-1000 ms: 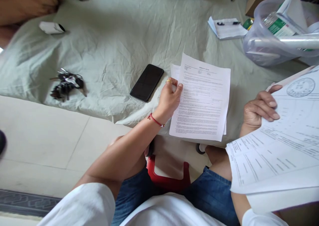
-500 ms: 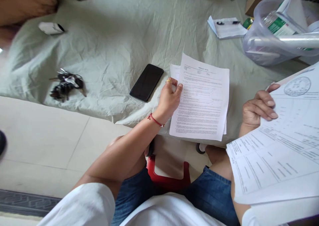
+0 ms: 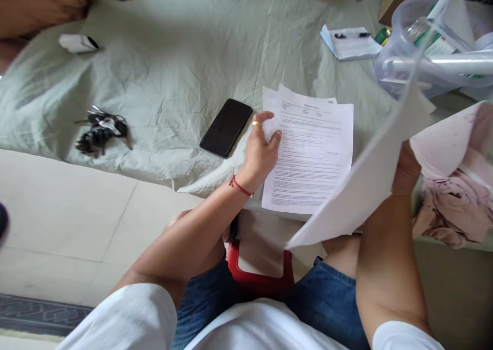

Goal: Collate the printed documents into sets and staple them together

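A table [image 3: 173, 72] under a wrinkled pale green cloth fills the upper part of the view, in front of a seated person in a white top and blue shorts; over its near edge slants a held-up white paper [image 3: 358, 170], seen nearly side-on and partly blurred; the person's right hand [image 3: 407, 169] is closed on this paper near its right edge, most of the fingers hidden; just left of it, and partly covered by it, printed pages [image 3: 311, 144] lie loosely stacked at the table's near edge; the left hand [image 3: 262, 147] rests at their left margin, thumb on the top page, forefinger parted from it across the sheets' edge — whether the hidden fingers grip from beneath, I cannot tell; beyond the right hand, at upper right, stands a clear plastic basket [image 3: 398, 44] packed with a bottle and papers; a crumpled pink cloth [image 3: 456, 206] lies right of that hand; another person's hand [image 3: 50, 8] shows at the upper left; a dark phone [image 3: 226, 128] lies just left of the left hand; a notepad [image 3: 356, 49] sits left of the basket; smaller still are a bunch of keys [image 3: 103, 129] well to the left, a white roll [image 3: 75, 43] behind it, and — on the notepad — a black pen [image 3: 352, 35].
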Demonstrator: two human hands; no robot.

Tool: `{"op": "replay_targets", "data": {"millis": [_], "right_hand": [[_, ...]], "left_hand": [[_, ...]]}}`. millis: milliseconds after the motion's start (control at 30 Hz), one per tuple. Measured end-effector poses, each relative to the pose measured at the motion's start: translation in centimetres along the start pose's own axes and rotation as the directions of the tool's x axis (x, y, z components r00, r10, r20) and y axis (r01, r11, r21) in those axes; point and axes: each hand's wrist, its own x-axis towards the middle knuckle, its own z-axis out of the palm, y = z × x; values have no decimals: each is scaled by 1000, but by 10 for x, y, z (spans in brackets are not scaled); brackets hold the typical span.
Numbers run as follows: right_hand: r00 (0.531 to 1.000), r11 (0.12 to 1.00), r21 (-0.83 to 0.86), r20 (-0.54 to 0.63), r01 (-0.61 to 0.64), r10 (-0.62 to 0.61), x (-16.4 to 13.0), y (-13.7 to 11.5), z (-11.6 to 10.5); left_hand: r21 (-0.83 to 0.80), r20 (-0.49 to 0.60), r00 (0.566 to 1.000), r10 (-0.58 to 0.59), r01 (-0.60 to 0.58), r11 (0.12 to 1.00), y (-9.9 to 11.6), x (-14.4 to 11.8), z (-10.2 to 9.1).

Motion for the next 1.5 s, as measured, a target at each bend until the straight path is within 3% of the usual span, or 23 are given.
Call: {"op": "replay_targets", "data": {"millis": [133,333,433,700,1067,1500], "right_hand": [[1000,998,64,26,11,-13,-7,-4,11],[1000,998,-55,-11,7,-7,-5,-9,12],[999,990,-134,-18,-40,38,-6,-11,18],[982,976,-200,-186,-81,43,4,3,20],[978,967,-251,-207,-34,-19,7,9,16],[973,966,-257,-223,1,-60,4,10,24]], "left_hand": [[59,-5,999,53,-53,997,5,0,-2],[86,49,994,-94,89,992,24,-5,-6],[83,50,994,-94,90,992,29,-6,-5],[110,59,989,-133,126,986,31,-3,-4],[152,91,986,-141,126,980,32,-6,-5],[-29,141,964,-225,231,972,36,-7,-3]]}}
